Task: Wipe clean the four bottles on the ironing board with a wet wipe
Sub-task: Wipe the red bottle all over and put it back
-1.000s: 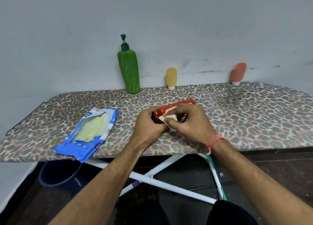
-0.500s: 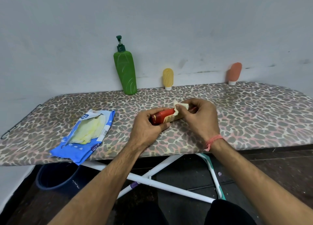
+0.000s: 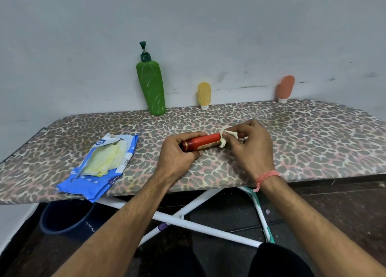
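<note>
Scuffed grey wall [image 3: 188,15]; dark floor [image 3: 344,210], perhaps wood.

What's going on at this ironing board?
A person is cleaning bottles. Their left hand holds a red cylindrical bottle lying sideways over the leopard-print ironing board, while the right hand rubs it with a crumpled white wet wipe. A green pump bottle, yellow tube and orange tube stand by the wall.

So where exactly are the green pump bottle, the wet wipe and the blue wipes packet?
green pump bottle [image 3: 151,89]: head view, middle of its body, standing by the wall.
wet wipe [image 3: 226,135]: head view, bunched white part against the red bottle.
blue wipes packet [image 3: 92,185]: head view, lower blue part of the wrapper.
</note>
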